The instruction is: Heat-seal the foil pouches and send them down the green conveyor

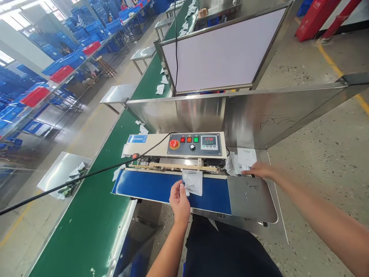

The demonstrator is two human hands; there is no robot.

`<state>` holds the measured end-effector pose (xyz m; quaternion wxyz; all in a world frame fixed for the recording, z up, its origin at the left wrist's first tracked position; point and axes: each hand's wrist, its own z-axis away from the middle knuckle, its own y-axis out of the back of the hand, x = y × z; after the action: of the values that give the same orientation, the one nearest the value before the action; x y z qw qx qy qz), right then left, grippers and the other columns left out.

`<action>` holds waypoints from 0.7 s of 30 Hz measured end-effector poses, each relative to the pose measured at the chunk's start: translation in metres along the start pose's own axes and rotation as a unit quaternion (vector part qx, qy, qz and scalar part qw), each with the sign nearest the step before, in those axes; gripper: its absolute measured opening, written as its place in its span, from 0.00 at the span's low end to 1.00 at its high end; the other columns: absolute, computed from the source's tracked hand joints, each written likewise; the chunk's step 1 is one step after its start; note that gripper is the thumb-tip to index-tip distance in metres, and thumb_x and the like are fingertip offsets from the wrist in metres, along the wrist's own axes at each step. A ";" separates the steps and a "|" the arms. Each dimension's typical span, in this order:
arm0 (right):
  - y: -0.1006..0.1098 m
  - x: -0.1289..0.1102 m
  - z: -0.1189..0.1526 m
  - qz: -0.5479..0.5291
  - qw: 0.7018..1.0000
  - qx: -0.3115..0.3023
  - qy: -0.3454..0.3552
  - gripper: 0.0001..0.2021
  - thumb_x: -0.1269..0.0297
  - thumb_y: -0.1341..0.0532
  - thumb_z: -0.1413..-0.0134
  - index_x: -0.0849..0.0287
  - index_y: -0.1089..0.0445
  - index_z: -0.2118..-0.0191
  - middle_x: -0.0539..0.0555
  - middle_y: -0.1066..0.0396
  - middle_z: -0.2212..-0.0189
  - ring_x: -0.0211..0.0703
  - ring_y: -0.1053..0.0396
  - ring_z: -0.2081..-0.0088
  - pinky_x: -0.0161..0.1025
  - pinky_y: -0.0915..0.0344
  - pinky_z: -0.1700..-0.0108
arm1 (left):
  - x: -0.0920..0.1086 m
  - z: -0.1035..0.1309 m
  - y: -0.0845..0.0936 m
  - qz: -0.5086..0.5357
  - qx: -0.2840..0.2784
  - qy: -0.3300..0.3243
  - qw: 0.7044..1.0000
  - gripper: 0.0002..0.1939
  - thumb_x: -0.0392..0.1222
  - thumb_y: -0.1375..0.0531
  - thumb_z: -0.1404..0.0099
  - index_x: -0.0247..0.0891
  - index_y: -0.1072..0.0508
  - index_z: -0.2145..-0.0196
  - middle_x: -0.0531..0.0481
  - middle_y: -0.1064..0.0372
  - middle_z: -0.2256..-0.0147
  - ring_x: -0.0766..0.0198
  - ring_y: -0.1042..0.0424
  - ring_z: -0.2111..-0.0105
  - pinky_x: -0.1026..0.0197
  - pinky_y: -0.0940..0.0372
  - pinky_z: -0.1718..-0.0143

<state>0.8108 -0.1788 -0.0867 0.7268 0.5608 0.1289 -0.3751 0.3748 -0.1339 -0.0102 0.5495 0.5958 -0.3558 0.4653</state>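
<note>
A small white pouch (193, 181) stands with its top edge at the sealing slot of a band sealer (150, 145), its body over the blue belt (150, 187). The thumb and fingers of my left hand (180, 202) are bent together at its lower left edge. On the right, several white pouches (246, 157) lie in a loose pile beside the machine. My right hand (261, 170) reaches to the pile's lower edge, fingers closed on the corner of a pouch. The exact grip there is partly hidden.
A steel plate (253, 196) extends right of the blue belt. Behind the sealer rises a metal partition (187, 115). A green conveyor (95, 215) runs along the left, and a black cable (86, 176) crosses above it. Blue bins (72, 57) line the far left.
</note>
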 end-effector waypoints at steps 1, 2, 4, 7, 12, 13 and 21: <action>-0.003 -0.004 -0.008 -0.002 1.000 -0.030 0.000 0.35 0.36 0.32 0.43 0.49 0.45 0.88 0.50 0.45 0.90 0.43 0.43 0.85 0.41 0.48 0.77 | 0.003 0.002 0.003 -0.017 0.014 -0.030 0.999 0.27 0.67 0.37 0.23 0.39 0.16 0.48 0.35 0.19 0.46 0.47 0.20 0.45 0.46 0.24 0.43; -0.003 -0.008 -0.016 -0.005 0.998 -0.058 -0.005 0.33 0.39 0.33 0.43 0.50 0.44 0.88 0.50 0.44 0.90 0.42 0.43 0.84 0.41 0.48 0.76 | 0.006 0.004 0.006 -0.032 0.029 -0.061 0.997 0.25 0.65 0.37 0.22 0.40 0.16 0.49 0.35 0.20 0.45 0.46 0.21 0.43 0.45 0.25 0.40; 0.004 -0.019 -0.027 -0.015 0.996 -0.088 -0.019 0.27 0.46 0.36 0.42 0.51 0.40 0.87 0.52 0.39 0.87 0.43 0.41 0.81 0.42 0.48 0.74 | 0.013 0.005 0.007 -0.047 0.047 -0.113 0.991 0.22 0.62 0.37 0.21 0.41 0.16 0.50 0.36 0.20 0.44 0.46 0.22 0.41 0.44 0.27 0.38; 0.036 -0.036 -0.032 -0.041 0.995 -0.092 -0.027 0.22 0.50 0.41 0.42 0.52 0.39 0.84 0.54 0.37 0.84 0.43 0.40 0.78 0.43 0.49 0.72 | 0.025 0.007 -0.006 -0.038 -0.017 -0.142 0.989 0.19 0.58 0.37 0.21 0.41 0.15 0.52 0.38 0.17 0.53 0.49 0.18 0.51 0.47 0.23 0.46; 0.100 -0.076 -0.004 -0.110 0.981 -0.161 0.001 0.18 0.50 0.41 0.45 0.51 0.43 0.79 0.50 0.42 0.82 0.37 0.51 0.78 0.39 0.55 0.74 | 0.048 0.022 -0.078 -0.002 -0.196 -0.212 0.958 0.17 0.52 0.37 0.21 0.42 0.15 0.45 0.37 0.15 0.49 0.47 0.16 0.48 0.42 0.21 0.43; 0.109 -0.086 0.007 -0.130 0.974 -0.185 0.005 0.18 0.50 0.40 0.47 0.51 0.44 0.79 0.49 0.43 0.82 0.36 0.53 0.78 0.39 0.56 0.75 | 0.053 0.027 -0.095 0.003 -0.215 -0.235 0.948 0.19 0.51 0.36 0.22 0.42 0.17 0.40 0.35 0.17 0.43 0.44 0.19 0.41 0.38 0.23 0.37; 0.069 -0.119 0.114 -0.376 0.925 -0.030 -0.036 0.33 0.23 0.34 0.47 0.54 0.26 0.73 0.57 0.25 0.72 0.52 0.28 0.67 0.46 0.26 0.63 | 0.064 0.066 -0.139 0.051 -0.331 -0.168 0.927 0.20 0.51 0.44 0.17 0.43 0.13 0.56 0.43 0.15 0.61 0.52 0.17 0.59 0.50 0.23 0.49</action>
<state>0.7507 -0.2287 0.0736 0.5530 0.4354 0.3155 -0.6365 0.5357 -0.1736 0.0077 0.6231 0.4306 -0.6067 0.2412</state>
